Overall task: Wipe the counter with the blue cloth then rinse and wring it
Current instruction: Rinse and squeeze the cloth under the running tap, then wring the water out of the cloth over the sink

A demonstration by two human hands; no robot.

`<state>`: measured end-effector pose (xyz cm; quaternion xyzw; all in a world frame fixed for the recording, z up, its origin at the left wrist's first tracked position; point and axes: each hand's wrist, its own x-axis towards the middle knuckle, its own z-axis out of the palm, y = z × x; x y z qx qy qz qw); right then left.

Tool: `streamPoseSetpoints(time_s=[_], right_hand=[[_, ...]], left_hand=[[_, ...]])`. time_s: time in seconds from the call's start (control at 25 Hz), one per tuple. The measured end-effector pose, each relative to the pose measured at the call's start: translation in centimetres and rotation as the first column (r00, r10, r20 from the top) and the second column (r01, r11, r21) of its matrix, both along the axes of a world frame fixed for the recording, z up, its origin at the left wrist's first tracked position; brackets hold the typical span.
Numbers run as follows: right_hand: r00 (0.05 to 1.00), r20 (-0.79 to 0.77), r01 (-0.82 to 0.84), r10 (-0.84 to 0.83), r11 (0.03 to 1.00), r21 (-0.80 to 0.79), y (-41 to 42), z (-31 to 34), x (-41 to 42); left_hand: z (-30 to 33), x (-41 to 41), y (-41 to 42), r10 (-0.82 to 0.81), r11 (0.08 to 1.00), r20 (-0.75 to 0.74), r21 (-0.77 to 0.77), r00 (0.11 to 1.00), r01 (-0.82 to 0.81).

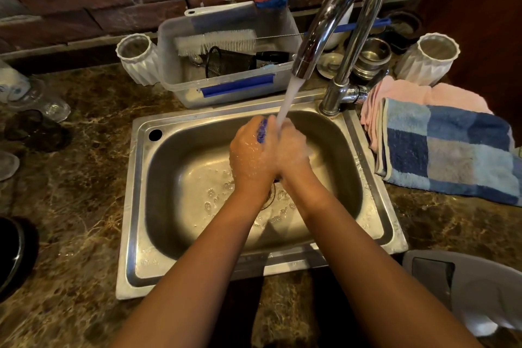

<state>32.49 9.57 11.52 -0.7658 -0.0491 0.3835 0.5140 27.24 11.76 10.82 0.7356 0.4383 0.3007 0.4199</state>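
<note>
Over the steel sink [135,178], my left hand [250,151] and my right hand [292,150] are pressed together around the blue cloth [262,132]. Only a small dark-blue strip of the cloth shows between my palms; the rest is hidden. Water runs from the chrome tap [333,17] straight onto my hands and the cloth. Both hands are wet and closed on the cloth. The brown marbled counter [76,178] surrounds the sink.
Behind the sink stands a clear plastic tub [180,76] with brushes and a mesh cup. White ribbed vases [138,59] [429,58] flank it. Folded pink and blue checked towels [446,150] lie on the right. Glasses [39,99] stand at left, steel bowls [372,58] behind the tap.
</note>
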Motion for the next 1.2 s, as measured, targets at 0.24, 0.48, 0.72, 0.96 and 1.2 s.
streamPoseSetpoints(time_s=[0.24,0.48,0.72,0.96,1.2], right_hand=[[0.990,-0.053,-0.139,0.134,0.986,-0.090,-2.3,-1.7,1.6],[0.991,0.119,-0.054,0.058,0.998,-0.035,-4.8,-2.7,7.7],[0.914,0.198,0.338,-0.353,0.935,0.108,-4.6,-2.2,14.4],[0.915,0.199,0.315,-0.350,0.931,0.186,-3.9,-3.0,17.5],[0.896,0.262,0.317,-0.359,0.929,0.190,-2.9,-3.6,17.1]], left_hand=[[-0.6,0.7,-0.6,-0.029,0.963,-0.053,-0.268,0.998,0.014],[-1.7,0.1,0.2,0.174,0.680,0.037,-0.728,0.984,-0.093],[-1.6,0.2,0.3,0.225,0.575,0.139,-0.818,0.964,-0.016],[-1.3,-0.1,0.7,0.233,0.565,0.107,-0.824,0.967,-0.045],[-1.4,0.0,0.6,0.256,0.556,0.108,-0.829,0.961,-0.055]])
